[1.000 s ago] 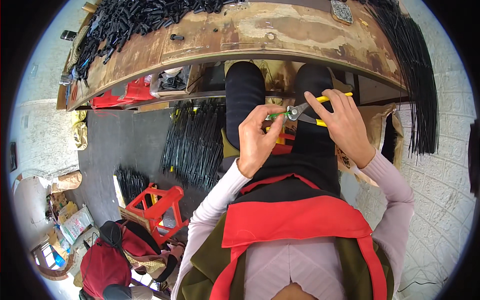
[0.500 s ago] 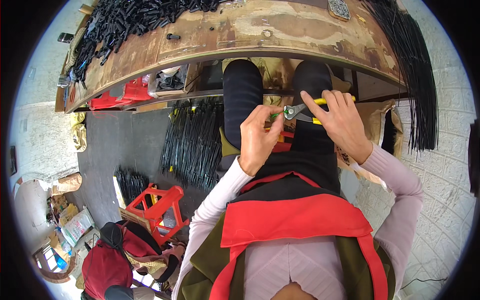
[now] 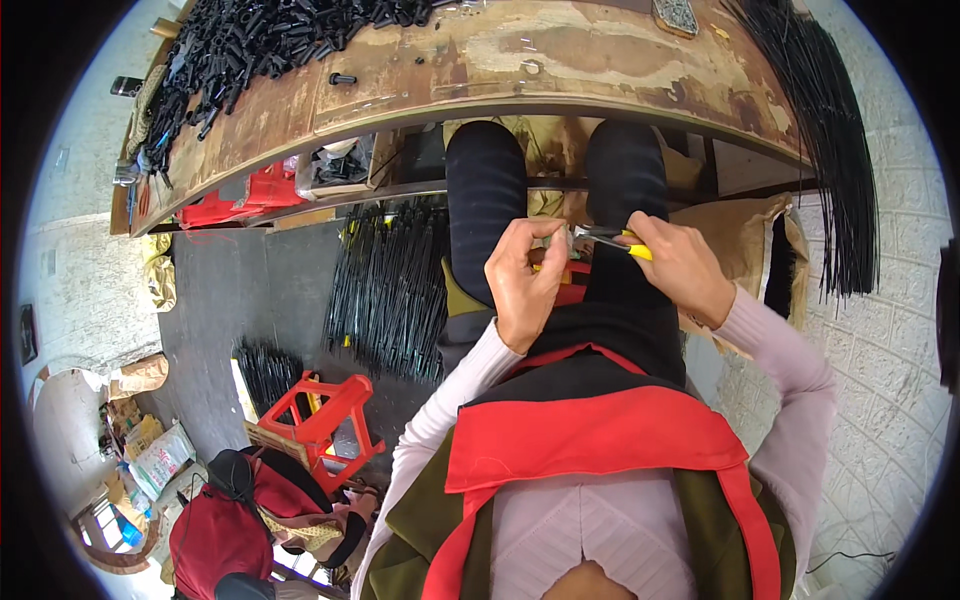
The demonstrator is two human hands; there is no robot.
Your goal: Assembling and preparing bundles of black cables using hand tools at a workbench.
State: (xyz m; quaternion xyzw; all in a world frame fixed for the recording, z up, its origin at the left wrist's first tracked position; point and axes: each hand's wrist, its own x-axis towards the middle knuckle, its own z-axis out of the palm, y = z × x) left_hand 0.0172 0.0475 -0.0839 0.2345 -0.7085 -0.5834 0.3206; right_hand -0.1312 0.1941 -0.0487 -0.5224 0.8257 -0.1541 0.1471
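My right hand (image 3: 682, 262) is wrapped round yellow-handled pliers (image 3: 604, 237) above my lap. Their metal jaws point left and meet the fingertips of my left hand (image 3: 525, 280). The left thumb and forefinger are pinched together at the jaw tip. Whatever small piece sits between them is too small and covered to name. Both hands are in front of my dark trousers, above the red-edged apron (image 3: 590, 430).
A worn wooden bench (image 3: 600, 70) spans the far side, with a heap of black tubular pieces (image 3: 270, 35) at left. Long black strands (image 3: 835, 150) hang off its right end. Another person (image 3: 220, 540) sits lower left by a red stool (image 3: 335, 415). Black rod bundles (image 3: 385, 290) lie on the floor.
My right hand has moved down and curled more tightly round the pliers, whose handles are now mostly covered. The green bit seen at my left fingertips earlier is barely visible now.
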